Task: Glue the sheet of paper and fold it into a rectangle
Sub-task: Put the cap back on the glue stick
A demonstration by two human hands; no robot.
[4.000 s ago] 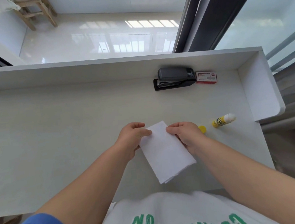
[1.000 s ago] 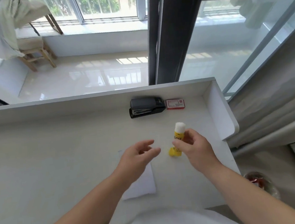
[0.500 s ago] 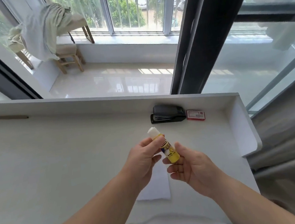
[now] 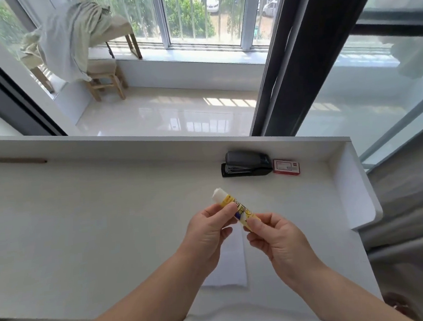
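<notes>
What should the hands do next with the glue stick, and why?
Probably lower the glue stick to the folded paper and rub its white tip along it. The stick is uncapped and held in the air by both the left hand and the right hand, while the paper lies flat on the desk just beneath them.

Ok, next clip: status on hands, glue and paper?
Left hand and right hand both grip the glue stick, uncapped, raised. Folded paper flat on desk beneath. Nothing in the way.

Home: white desk (image 4: 108, 220) by glazed balcony (cloth-draped chair (image 4: 80, 43), stapler (image 4: 246, 167)).
</notes>
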